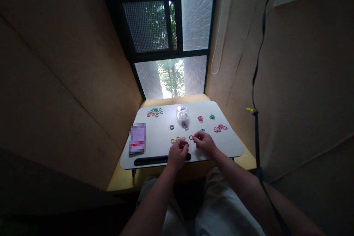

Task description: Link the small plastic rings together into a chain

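Observation:
My right hand [204, 142] pinches a small red ring [191, 137] above the white table [157, 138]. Close beside it, my left hand [178, 152] has its fingers pressed together near the front edge; a bit of red shows at its fingertips, too small to name. Yellow rings [177, 139] lie just beyond my left hand. Purple rings [185, 126] and a dark ring [172, 127] lie farther back. Blue rings [202, 130] are partly behind my right hand. Red rings [200, 118], green rings [211, 116] and pinkish-red rings [220, 128] form separate groups on the right.
A clear container [182, 115] stands at the table's back middle. Mixed coloured rings [155, 112] lie at the back left, with a blurred purple item [138, 138] in front. A black slot [152, 160] runs along the front edge. A dark cord [256, 132] hangs at the right.

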Motion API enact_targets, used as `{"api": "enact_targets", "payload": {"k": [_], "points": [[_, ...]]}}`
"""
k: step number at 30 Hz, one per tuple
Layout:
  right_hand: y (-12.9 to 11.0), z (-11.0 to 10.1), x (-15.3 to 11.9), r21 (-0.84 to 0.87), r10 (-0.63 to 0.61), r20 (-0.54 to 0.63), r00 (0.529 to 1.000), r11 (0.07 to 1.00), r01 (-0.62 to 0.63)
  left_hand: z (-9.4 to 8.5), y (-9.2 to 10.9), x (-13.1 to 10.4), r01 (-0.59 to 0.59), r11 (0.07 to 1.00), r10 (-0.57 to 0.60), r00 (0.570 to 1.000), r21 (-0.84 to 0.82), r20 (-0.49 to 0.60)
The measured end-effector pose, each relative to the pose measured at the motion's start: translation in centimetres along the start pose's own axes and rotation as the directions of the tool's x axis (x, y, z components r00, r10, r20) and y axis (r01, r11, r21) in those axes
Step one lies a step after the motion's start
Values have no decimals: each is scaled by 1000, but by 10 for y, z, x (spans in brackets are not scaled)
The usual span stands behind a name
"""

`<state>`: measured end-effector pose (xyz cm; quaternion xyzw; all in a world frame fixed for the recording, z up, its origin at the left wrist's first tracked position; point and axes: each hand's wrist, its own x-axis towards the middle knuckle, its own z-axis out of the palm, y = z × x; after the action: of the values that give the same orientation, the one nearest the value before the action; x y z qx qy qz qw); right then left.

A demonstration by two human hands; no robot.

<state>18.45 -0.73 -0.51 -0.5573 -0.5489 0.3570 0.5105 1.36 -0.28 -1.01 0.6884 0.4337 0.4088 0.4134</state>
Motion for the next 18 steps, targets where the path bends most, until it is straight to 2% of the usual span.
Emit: {"api": "enact_targets", "payload": {"k": [5,9,12,15,18], "points": [[-6,-26,38,-200,19,-66,998,979,-31,-1,-1,0,1,1000,-1,1000,-3,-2],[-4,-49,78,-401,-38,-158,987,916,-29,-1,-1,0,6,1000,-6,1000,-17,-5],[-1,-59,101,-455,-3,-173,985,887,-78,-2,-1,0,-4,1000,4,1000,-24,1],[0,-63,114,-437,80,-195,978,885,-159,-3,0,-1,-12,1000,12,1000,-9,3],[-2,-65,123,-418,257,-248,934,842,-342,-3,1,-1,-11,1000,11,1000,-1,4]]}}
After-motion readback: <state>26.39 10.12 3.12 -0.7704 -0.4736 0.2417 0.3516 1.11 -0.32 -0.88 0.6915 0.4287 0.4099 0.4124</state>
